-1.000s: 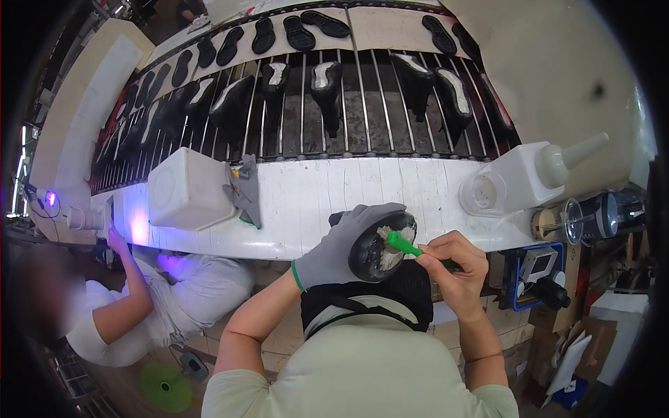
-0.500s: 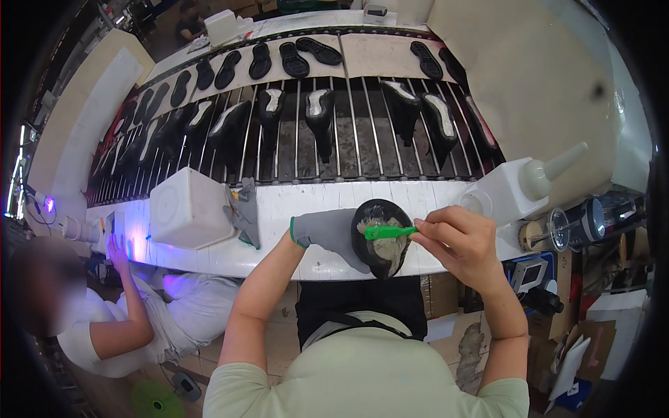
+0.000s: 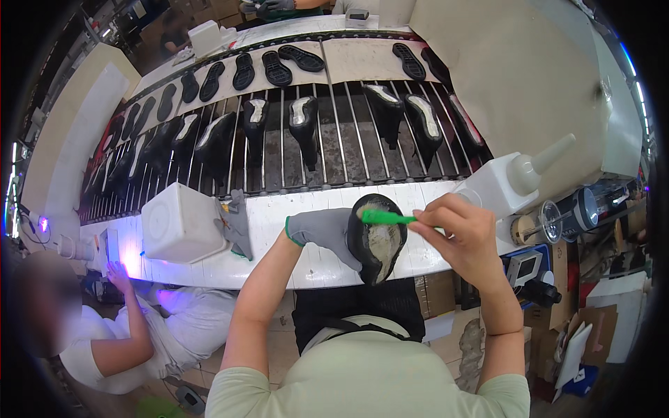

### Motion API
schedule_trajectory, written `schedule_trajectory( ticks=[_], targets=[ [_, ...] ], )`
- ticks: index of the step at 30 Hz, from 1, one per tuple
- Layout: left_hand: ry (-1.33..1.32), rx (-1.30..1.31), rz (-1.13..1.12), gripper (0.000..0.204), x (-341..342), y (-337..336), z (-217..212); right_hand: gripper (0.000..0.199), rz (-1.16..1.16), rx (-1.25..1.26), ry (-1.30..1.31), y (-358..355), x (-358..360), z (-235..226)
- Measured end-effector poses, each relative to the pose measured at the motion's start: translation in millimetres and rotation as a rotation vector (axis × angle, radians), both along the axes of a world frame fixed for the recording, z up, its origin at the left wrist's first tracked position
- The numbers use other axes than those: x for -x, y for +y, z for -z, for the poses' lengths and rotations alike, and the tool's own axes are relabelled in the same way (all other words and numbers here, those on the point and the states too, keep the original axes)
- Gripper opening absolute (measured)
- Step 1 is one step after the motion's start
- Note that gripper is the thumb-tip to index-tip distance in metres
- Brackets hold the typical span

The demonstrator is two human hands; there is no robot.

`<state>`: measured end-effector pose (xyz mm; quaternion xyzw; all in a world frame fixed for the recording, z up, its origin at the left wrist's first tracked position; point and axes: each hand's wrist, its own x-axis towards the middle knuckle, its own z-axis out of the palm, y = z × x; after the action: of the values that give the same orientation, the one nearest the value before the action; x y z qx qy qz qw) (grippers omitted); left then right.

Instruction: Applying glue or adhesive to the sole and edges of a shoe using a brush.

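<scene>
My left hand [image 3: 324,230], in a grey glove with a green cuff, grips a black shoe upper [image 3: 361,259] from its left side. The upper is turned bottom up, and its pale, wet-looking underside faces me. My bare right hand [image 3: 456,228] pinches a small green brush [image 3: 385,217]. The brush lies across the far end of that underside, bristles pointing left. Whether the bristles press on the surface is hard to tell. Fingers of the gloved hand behind the upper are hidden.
A white plastic container [image 3: 178,224] and a loose grey glove [image 3: 239,228] lie left on the white bench. Right stands a white spouted bottle [image 3: 503,182]. Beyond, a roller conveyor [image 3: 341,146] carries several black uppers and soles [image 3: 277,68]. A person in white [image 3: 129,334] sits at left.
The brush has shifted slightly left and toward the upper's far end, with my right hand following. The upper is tilted a little differently, showing more of its underside. My view has shifted slightly.
</scene>
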<state>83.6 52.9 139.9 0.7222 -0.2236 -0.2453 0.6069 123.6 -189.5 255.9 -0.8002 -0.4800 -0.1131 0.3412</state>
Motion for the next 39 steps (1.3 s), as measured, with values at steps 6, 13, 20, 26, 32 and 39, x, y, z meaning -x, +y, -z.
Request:
schedule_trajectory(
  ticks=[6,13,20,26,32,39],
  targets=[
    [-0.184,0.023,0.009,0.069,-9.6,-0.7,5.9,0.016,-0.081,0.014,0.141,2.2,-20.8,-8.5],
    [0.031,0.093,-0.065,0.068,-6.4,15.4,21.7,0.018,-0.239,0.260,0.160,7.0,-37.7,1.7],
    [0.035,0.124,-0.137,0.072,5.3,23.8,30.4,0.015,-0.235,0.112,0.415,7.2,-65.3,46.4],
    [0.024,0.061,-0.360,0.070,22.7,17.6,37.5,0.012,-0.047,0.109,0.653,-29.4,-36.3,74.2],
    [0.006,0.105,-0.385,0.069,30.4,-3.6,12.1,0.006,0.164,-0.454,0.802,2.3,7.7,59.7],
    [0.045,-0.022,-0.373,0.074,35.9,-24.0,-9.3,0.009,0.037,-0.252,0.420,4.4,7.2,31.8]
  ],
)
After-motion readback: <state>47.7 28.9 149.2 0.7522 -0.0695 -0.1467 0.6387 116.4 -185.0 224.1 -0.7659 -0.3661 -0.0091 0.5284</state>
